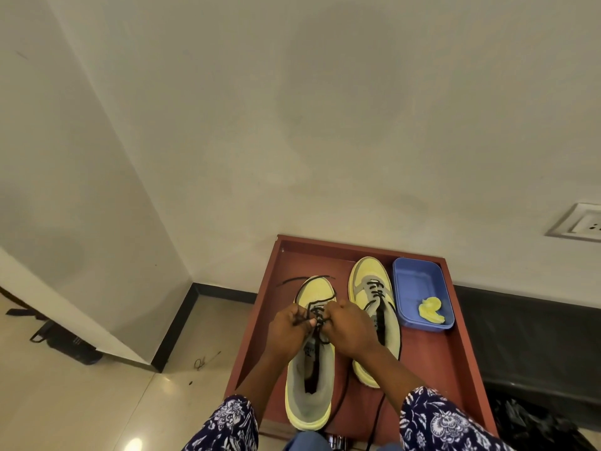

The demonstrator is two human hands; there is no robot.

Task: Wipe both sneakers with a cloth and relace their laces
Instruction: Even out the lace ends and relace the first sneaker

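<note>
Black lace (317, 315) is what both my hands are working, over the middle eyelets of the near sneaker (310, 369). My left hand (291, 327) pinches a strand with curled fingers; my right hand (346, 323) curls round the other. Best, I judge, to pull both strands evenly and keep them flat. This yellow and grey shoe lies under my fingers; its pair (374, 317) sits just right of them, half laced. Beyond, a yellow cloth (430, 308) rests in a blue tub (416, 278).

Just one wide-angle head cam here, looking forward and steeply down from above at the wooden tray (448, 349) near the wall (325, 109), pretty close up.
</note>
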